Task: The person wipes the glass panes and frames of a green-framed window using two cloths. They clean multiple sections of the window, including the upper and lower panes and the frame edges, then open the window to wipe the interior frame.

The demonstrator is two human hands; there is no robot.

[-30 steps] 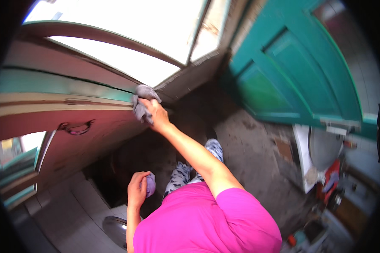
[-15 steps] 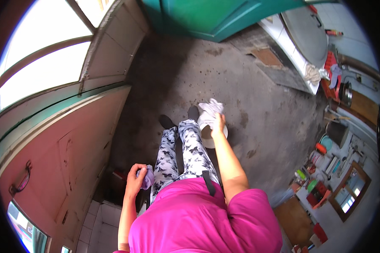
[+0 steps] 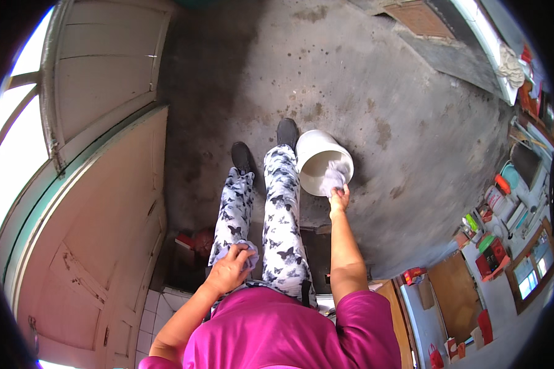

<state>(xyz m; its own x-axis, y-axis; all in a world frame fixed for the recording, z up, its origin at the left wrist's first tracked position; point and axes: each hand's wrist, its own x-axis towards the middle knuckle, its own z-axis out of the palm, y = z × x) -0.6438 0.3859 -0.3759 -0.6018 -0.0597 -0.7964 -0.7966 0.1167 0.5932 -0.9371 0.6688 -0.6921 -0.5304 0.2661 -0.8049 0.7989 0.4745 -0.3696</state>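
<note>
A white bucket (image 3: 314,144) stands on the concrete floor, just right of my right shoe. Over its mouth, at the near rim, my right hand (image 3: 340,198) is closed on a whitish-grey cloth (image 3: 333,176) that hangs partly into the opening. My left hand (image 3: 229,269) is in front of my left thigh, its fingers curled round a crumpled pale lilac cloth (image 3: 250,258). The bottom of the bucket and whatever lies there cannot be made out.
A pinkish door (image 3: 98,246) runs along the left. At the far right stands a counter with a beige cloth (image 3: 509,66) on its edge. Household items and a wood-framed mirror (image 3: 531,267) line the right side. The grey floor (image 3: 271,80) has damp spots.
My right hand has lowered the whitish cloth from above and beyond the bucket to its mouth. My left hand has moved rightward, in front of my thigh, still with the lilac cloth. The view has shifted.
</note>
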